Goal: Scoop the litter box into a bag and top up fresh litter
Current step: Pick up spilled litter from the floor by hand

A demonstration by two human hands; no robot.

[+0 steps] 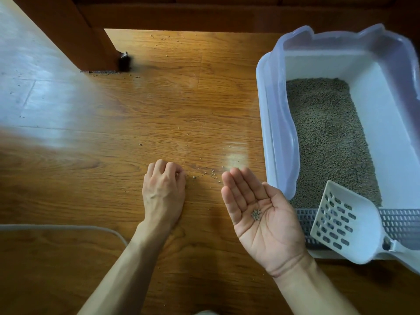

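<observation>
The litter box [272, 123] sits on the wooden floor [136, 123] at the right edge of the view, a white tray with a translucent lilac rim, holding an even bed of grey-brown litter [327, 137] that covers most of its bottom. A white slotted scoop [343, 221] lies tilted across the box's near end, its blade over a grey grid step [400, 221] and its handle pointing to the near right corner. The right hand [261, 214] is held palm up with fingers straight and together just left of the box, a small cluster of pellets [256, 214] in its palm. The left hand [164, 189] rests knuckles up on the floor, its fingers curled under, perhaps pinching pellets, though the fingertips are hidden. Stray pellets [205, 175] lie scattered between the hands. A dark wooden furniture leg [95, 46] stands at the far left, and a grey mat edge [68, 227] curves along the near left. No writing is legible.
</observation>
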